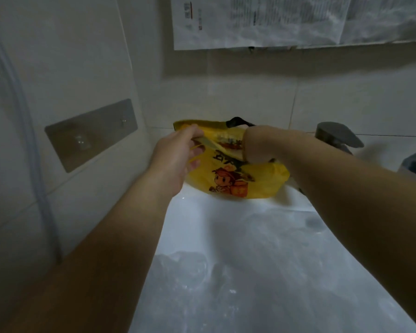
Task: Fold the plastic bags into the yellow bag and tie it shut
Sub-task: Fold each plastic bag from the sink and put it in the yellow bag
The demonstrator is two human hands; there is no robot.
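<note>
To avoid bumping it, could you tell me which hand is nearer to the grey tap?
Right. The right hand is on the yellow bag, just left of the grey tap; the left hand grips the bag's left edge, farther away.

Sits on the person's head, wide-angle, with no second view to share anything with. Looks forward and down along both forearms, taking them in from 7 and 4 o'clock up to the left hand [175,157] and right hand [257,145] just above centre. Stands close over the white counter [226,236], filling the lower middle with it from 6 o'clock. Faces a tiled wall [346,97], catching papers [262,20] at 12 o'clock, a metal plate [91,133] at 9 o'clock and a faucet [339,135] at 3 o'clock. Frames the yellow bag [235,181] near centre.
</note>
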